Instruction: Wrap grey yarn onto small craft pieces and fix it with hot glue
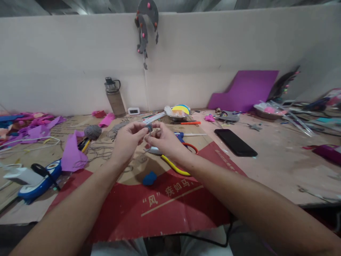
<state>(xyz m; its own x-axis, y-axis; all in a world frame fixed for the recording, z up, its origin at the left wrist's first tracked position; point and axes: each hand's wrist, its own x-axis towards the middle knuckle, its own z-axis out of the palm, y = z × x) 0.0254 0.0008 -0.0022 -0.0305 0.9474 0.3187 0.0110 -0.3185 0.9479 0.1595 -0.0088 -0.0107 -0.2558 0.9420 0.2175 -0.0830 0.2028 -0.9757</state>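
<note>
Grey, material unconfirmed: a small grey piece [149, 127] is held raised between both hands, above the red-printed cardboard sheet [114, 213]. Its side is pinched by the thumb and forefinger of the left hand [129, 138]; its other side is gripped by the bent fingertips of the right hand [167, 139]. Best practice, as judged: left pinch kept light and fixed, fine adjustment done with the right fingertips only, wrists kept low, loose grey yarn strands [100, 153] kept clear. Most of the piece is covered by fingers; its shape can't be made out. The blue glue gun [180, 136] is partly masked by the right hand, the yellow-handled tool [172, 166] by the right forearm; its type can't be told.
</note>
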